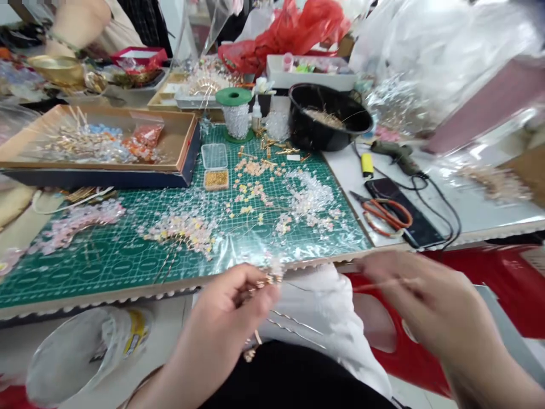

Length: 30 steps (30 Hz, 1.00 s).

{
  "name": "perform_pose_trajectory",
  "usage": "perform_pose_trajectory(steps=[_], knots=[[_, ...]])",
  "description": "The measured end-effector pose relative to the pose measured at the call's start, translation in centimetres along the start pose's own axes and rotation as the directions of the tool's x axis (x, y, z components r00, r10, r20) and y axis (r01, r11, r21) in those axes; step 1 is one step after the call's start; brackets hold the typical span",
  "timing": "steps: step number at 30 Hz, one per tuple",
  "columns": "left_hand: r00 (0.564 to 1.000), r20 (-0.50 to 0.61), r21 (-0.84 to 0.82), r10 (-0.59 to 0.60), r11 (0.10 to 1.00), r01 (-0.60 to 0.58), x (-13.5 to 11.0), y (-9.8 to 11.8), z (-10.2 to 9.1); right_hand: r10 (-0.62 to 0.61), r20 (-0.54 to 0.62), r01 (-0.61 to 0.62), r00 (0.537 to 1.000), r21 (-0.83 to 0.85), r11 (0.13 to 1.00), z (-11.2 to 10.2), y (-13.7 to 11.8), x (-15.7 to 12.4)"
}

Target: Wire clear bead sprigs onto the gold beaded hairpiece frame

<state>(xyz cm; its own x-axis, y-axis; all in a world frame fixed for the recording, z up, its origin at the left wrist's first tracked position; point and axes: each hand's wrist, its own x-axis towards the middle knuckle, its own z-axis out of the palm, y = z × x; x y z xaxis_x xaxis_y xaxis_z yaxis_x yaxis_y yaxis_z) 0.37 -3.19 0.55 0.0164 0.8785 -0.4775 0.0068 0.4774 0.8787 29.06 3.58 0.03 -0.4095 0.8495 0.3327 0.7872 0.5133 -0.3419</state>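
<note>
My left hand [227, 321] pinches a beaded hair ornament [276, 271] with pale petals and gold parts, just in front of the table edge. Two wavy metal hairpin prongs [298, 328] stick out below it to the right. From the ornament a thin wire [313, 290] stretches right to my right hand [430, 304], which is blurred, its fingers closed around the wire. On the green cutting mat [123, 258] beyond lie a pink flower comb [80, 224], a cluster of pale and yellow flowers [183, 230] and loose clear petals [310, 193].
A bead box [216, 179], a wire spool [236, 116] and a black basin [327, 116] stand farther back. Orange-handled scissors [387, 216] rest on a phone [409, 218] near a glue gun [398, 154]. An open carton [187, 145] sits left; a bin [63, 358] is below.
</note>
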Motion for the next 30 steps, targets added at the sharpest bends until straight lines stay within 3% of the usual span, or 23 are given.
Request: perform_pose_trajectory(steps=[2,4,8,11,15,19,24,30], knots=[[0.988,-0.141,0.005,0.063,0.998,-0.063,0.7,1.1,-0.6,0.126,-0.031,-0.13,0.992,-0.205,0.97,-0.6,3.9,1.6],[0.962,-0.225,0.061,0.152,0.988,-0.142,2.0,2.5,-1.0,0.219,0.05,-0.189,0.974,-0.345,0.92,-0.7,7.4,3.5],[0.893,-0.234,0.244,0.385,0.912,-0.329,6.1,6.2,-1.1,0.294,0.248,-0.168,0.923,-0.427,0.889,0.5,10.6,6.7],[0.831,-0.247,0.355,0.498,0.845,-0.401,9.6,9.4,-0.7,0.365,0.308,-0.226,0.879,-0.404,0.886,0.6,10.9,8.4],[0.749,-0.283,0.463,0.599,0.769,-0.44,13.9,13.6,0.3,0.449,0.282,-0.389,0.848,-0.244,0.888,-1.8,10.3,10.9],[0.674,-0.268,0.556,0.688,0.683,-0.475,17.5,16.9,2.0,0.345,0.393,-0.409,0.852,0.089,0.908,-4.0,7.9,14.2],[0.616,-0.218,0.64,0.757,0.587,-0.496,20.8,19.1,4.1,0.27,0.472,-0.458,0.839,0.346,0.819,-3.4,5.9,19.6],[0.6,-0.208,0.683,0.772,0.554,-0.477,23.0,19.9,4.8,0.343,0.447,-0.535,0.826,0.432,0.726,-1.6,7.7,24.4]])
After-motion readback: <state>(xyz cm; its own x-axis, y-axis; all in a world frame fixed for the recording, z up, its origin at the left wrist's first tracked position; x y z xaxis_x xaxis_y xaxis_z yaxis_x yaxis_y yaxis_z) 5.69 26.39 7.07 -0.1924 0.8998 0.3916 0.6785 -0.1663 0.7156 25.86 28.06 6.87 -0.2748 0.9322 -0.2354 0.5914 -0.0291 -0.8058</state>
